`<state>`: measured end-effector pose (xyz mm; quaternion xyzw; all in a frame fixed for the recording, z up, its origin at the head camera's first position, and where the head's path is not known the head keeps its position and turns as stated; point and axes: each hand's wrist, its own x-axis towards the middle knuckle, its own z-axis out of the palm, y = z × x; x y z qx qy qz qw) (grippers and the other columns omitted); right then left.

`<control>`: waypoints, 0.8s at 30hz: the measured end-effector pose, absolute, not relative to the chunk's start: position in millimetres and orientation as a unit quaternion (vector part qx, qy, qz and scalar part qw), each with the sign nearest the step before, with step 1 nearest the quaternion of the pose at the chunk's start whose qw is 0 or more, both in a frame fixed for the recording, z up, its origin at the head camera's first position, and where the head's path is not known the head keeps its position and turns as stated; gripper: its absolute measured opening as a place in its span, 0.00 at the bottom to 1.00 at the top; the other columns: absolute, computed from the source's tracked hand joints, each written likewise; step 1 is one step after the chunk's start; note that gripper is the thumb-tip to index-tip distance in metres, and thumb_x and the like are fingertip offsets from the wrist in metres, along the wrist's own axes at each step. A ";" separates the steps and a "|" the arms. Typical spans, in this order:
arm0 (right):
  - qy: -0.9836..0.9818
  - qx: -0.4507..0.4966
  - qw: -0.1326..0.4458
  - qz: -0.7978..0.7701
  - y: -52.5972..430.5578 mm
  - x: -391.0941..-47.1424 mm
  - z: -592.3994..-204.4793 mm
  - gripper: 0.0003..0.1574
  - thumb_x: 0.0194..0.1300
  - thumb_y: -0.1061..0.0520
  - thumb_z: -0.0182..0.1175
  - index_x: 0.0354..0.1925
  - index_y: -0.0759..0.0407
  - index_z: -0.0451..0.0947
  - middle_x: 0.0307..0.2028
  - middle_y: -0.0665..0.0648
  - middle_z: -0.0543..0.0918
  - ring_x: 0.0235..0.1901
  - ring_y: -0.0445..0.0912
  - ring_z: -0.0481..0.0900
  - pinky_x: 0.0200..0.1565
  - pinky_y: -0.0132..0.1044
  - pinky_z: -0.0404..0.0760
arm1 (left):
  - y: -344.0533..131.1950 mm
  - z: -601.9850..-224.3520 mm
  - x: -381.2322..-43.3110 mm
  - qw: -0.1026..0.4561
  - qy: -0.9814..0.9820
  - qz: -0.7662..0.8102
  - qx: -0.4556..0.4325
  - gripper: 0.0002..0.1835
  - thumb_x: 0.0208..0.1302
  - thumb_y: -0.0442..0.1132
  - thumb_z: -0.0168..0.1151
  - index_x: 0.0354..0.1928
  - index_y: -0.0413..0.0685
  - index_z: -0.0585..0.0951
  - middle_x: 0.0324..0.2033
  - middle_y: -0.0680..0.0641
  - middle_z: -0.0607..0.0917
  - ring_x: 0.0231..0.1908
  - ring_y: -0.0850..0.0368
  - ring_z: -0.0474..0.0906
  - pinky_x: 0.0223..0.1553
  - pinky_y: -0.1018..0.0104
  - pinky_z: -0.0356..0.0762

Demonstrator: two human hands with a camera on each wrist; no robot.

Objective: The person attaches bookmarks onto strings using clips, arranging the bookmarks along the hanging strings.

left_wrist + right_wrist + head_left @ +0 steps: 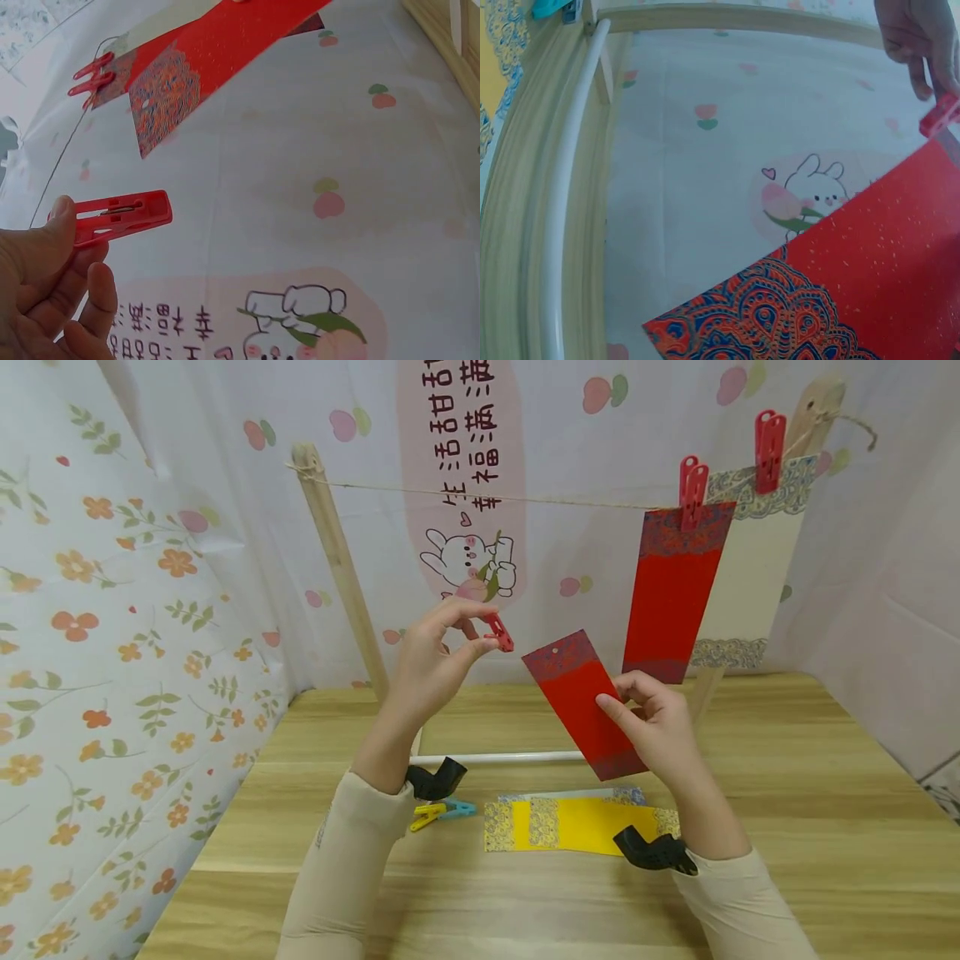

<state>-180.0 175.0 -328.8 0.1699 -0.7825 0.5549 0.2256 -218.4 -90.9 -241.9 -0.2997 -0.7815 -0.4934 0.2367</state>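
My left hand [438,664] pinches a red clothespin [498,632] between thumb and fingers; the left wrist view shows this clothespin [124,217] with its wire spring. In my right hand [656,718] is a red card [581,702] with patterned ends and a small hole near its upper edge, held by its right side and tilted. The card's upper end lies just right of the clothespin, apart from it. Behind, a second red card [675,602] and a cream card [750,560] hang from a twine line [525,500] under red clothespins [693,493].
Two wooden posts [337,560] carry the line, with a white rod [502,758] low between them. Yellow cards [585,827] lie on the wooden table [465,902], a pale blue-edged card partly beneath them. Yellow and blue clothespins [442,811] lie to their left.
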 end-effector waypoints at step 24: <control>-0.628 0.101 0.326 0.699 159.4 -199.8 -284.9 0.01 0.64 0.64 0.65 0.36 0.59 0.82 0.29 0.48 0.84 0.30 0.42 0.80 0.38 0.26 0.82 | -53.0 -164.3 -223.1 0.273 -0.718 -0.521 -0.372 0.13 0.57 0.30 0.72 0.45 0.36 0.85 0.42 0.42 0.86 0.29 0.56 0.81 0.25 0.72 0.70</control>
